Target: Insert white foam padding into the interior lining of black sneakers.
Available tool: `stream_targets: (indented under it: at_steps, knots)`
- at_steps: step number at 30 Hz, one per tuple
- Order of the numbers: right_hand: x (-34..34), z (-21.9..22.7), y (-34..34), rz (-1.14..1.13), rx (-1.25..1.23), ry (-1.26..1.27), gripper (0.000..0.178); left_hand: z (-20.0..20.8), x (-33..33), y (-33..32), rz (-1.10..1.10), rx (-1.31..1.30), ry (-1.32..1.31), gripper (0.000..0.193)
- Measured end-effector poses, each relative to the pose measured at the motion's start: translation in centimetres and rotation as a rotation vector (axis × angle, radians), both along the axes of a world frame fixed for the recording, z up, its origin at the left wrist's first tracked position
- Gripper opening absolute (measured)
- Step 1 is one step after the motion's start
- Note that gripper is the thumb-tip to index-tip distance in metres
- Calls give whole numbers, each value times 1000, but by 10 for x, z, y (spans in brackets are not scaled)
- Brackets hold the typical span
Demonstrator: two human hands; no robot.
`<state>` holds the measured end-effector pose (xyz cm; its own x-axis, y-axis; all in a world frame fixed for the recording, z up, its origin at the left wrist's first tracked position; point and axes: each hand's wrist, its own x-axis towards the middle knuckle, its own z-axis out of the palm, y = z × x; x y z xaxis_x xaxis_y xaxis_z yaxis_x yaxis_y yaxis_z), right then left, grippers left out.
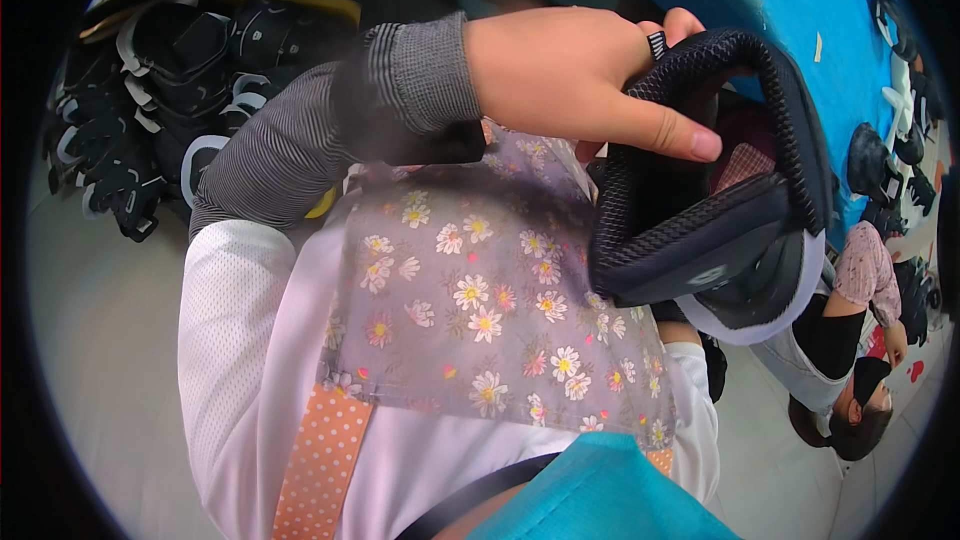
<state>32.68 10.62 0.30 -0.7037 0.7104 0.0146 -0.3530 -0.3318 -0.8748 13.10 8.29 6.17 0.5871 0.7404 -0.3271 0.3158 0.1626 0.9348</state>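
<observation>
Blue counter lies beyond; our left hand pinches a shoe upper by its collar. Our right hand is hidden, its grip unknowable.

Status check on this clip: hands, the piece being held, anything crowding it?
Left hand grips black mesh shoe upper at its collar. Right hand not visible. Grey floral apron right beneath it; nothing blocking.

In my left hand I hold a dark shoe upper of black mesh with a white lower edge, tilted, its opening turned toward me, at the right.
</observation>
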Motion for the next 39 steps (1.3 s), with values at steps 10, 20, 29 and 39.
stream_targets:
  at_steps: [10,20,29,39]
  knots:
    - [5,-13,30,153,-22,208,37,0,-7,-20,64,438,23,44]
    - [-12,7,19,132,-131,4,41,-13,-4,-9,27,380,58,27]
    - [14,12,-60,-322,262,-693,63,-21,-4,-25,414,653,-58,38]
    - [-17,25,-66,-642,508,-775,67,-10,-14,-29,392,451,10,11]
